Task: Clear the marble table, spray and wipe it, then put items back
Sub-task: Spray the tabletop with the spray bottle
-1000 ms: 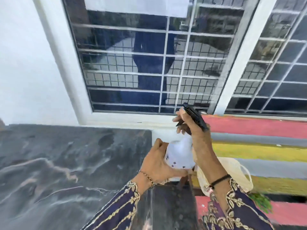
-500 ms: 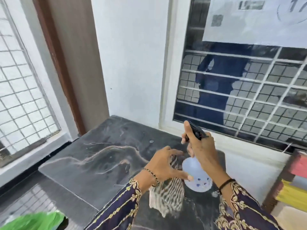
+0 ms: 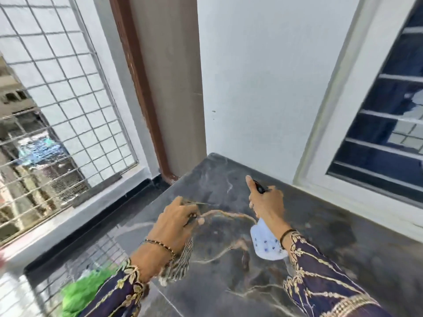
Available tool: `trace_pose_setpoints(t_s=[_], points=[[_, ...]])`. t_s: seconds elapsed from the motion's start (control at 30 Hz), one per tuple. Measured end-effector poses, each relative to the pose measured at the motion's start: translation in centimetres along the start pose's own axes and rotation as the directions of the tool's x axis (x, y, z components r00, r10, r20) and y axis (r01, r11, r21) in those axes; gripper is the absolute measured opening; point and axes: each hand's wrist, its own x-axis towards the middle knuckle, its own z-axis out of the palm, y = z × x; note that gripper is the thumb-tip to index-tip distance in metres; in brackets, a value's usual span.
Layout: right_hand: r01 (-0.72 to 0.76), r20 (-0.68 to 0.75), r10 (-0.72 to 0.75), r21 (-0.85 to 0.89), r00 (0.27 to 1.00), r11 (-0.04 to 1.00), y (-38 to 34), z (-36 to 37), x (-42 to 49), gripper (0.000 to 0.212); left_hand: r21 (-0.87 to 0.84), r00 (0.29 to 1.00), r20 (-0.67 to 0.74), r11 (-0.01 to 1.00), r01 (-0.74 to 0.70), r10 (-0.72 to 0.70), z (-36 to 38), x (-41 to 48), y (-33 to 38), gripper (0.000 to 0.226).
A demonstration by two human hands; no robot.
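Head view: veined dark marble table [image 3: 320, 248], rounded white spray bottle [image 3: 266, 244] (right hand [image 3: 266, 205]).

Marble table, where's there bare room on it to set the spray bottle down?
The marble table lies bare along the window side, right of the right hand gripping the spray bottle, and in the far corner by the white wall. It is crowded near the left hand, which holds the striped cloth.
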Motion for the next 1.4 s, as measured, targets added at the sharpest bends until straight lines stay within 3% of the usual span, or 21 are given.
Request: trace_pose_setpoints(t_s=[0.13, 0.23, 0.4, 0.7, 0.87, 1.1, 1.27, 1.4], points=[[-0.001, 0.003, 0.002, -0.245, 1.000, 0.969, -0.5, 4.4, 4.5, 0.083, -0.059, 0.993, -0.113, 0.998, 0.013, -0.019, -1.6, 2.0, -4.2, 0.018], [-0.104, -0.020, 0.102, -0.166, 0.995, 0.981, -0.2, 6.0, 5.8, 0.074, -0.082, 0.986, -0.163, 0.996, 0.030, -0.043, -2.1, 2.2, -6.6, 0.016], [-0.120, -0.008, 0.123, -0.293, 0.992, 0.949, 1.0, 7.2, 5.1, 0.073, -0.029, 0.973, -0.219, 0.998, 0.064, -0.069, -3.1, 1.4, -9.6, 0.014], [-0.235, -0.143, 0.228, -0.036, 0.963, 0.971, 2.3, 7.1, 3.2, 0.070, -0.106, 0.961, -0.254, 0.991, 0.084, -0.108, -5.3, -0.9, -14.8, 0.009], [-0.255, -0.246, 0.180, -0.319, 0.952, 0.913, 0.8, 6.9, 4.7, 0.080, -0.168, 0.957, -0.262, 0.982, 0.084, -0.126, -4.7, -1.0, -16.1, 0.011], [-0.222, -0.153, 0.196, -0.177, 0.969, 0.959, 1.4, 7.4, 3.6, 0.071, -0.231, 0.934, -0.326, 0.970, 0.072, -0.147, -3.7, -0.2, -16.7, 0.010], [-0.189, -0.116, 0.155, -0.404, 0.981, 0.895, 2.8, 9.5, -0.7, 0.078, -0.247, 0.921, -0.343, 0.964, 0.099, -0.183, -4.0, -1.3, -17.8, 0.008], [-0.254, 0.063, 0.269, -0.174, 0.961, 0.951, 3.3, 10.7, -4.0, 0.069, -0.232, 0.923, -0.331, 0.965, 0.123, -0.197, -4.1, -2.7, -18.6, 0.011]])
